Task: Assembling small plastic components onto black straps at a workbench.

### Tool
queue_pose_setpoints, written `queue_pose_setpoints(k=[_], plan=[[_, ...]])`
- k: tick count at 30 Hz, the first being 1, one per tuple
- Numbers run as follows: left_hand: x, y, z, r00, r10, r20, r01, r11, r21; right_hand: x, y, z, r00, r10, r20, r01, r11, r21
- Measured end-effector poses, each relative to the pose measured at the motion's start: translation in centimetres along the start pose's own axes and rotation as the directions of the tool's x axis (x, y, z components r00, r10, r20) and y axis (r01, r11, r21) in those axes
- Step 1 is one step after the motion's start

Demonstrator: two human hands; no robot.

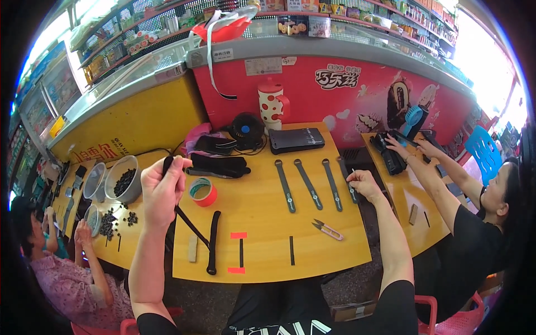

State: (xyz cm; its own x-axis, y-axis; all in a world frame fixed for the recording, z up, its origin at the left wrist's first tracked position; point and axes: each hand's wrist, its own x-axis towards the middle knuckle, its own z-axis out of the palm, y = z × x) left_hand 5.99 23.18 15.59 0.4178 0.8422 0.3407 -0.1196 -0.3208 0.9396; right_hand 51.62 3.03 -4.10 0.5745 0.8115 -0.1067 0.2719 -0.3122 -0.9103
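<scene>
**Strap work on the bench, partly done**

Left hand (162,187) is raised, fingers pinched on the top of a black strap (187,220) that hangs down below it toward the bench (262,245). Right hand (363,183) is closed on the last of four grey strips (310,184), the other three lying in a row to its left. Judged midway: the strips are laid out, while a second strap (213,243), tape roll (203,191) and snips (328,229) lie unhandled between the hands.
</scene>
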Motion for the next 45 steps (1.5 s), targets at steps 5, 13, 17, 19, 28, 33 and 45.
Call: queue_pose_setpoints(k=[5,13,17,19,28,33,45], plan=[[0.5,-2.1,1.2,0.998,-0.059,0.034,0.06,0.998,-0.023,0.2,0.6,0.8,1.0,-0.019,0.019,0.018,0.999,0.035],[0.3,-2.1,3.6,0.993,-0.06,0.105,0.072,0.991,-0.109,1.0,1.2,1.0,0.986,-0.163,0.047,0.169,0.943,-0.287],[-0.6,-0.7,3.7,0.992,-0.075,0.101,0.088,0.988,-0.13,1.2,1.7,0.6,0.982,-0.186,0.037,0.187,0.925,-0.33],[-1.2,0.1,3.4,0.994,-0.067,0.091,0.085,0.973,-0.214,0.5,0.6,0.9,0.973,-0.228,0.046,0.23,0.914,-0.336],[-3.9,2.0,4.0,0.993,0.041,-0.109,-0.085,0.895,-0.438,-10.5,-10.8,7.1,0.987,-0.053,0.149,-0.033,0.851,0.523],[-6.5,0.6,4.7,0.963,0.106,-0.248,-0.219,0.844,-0.49,-19.2,-16.5,16.9,0.771,-0.044,0.635,-0.486,0.604,0.632],[-12.7,-2.7,-2.9,0.995,0.054,-0.089,-0.069,0.983,-0.171,-19.5,-17.1,18.0,0.901,-0.334,0.276,0.113,0.797,0.594]])
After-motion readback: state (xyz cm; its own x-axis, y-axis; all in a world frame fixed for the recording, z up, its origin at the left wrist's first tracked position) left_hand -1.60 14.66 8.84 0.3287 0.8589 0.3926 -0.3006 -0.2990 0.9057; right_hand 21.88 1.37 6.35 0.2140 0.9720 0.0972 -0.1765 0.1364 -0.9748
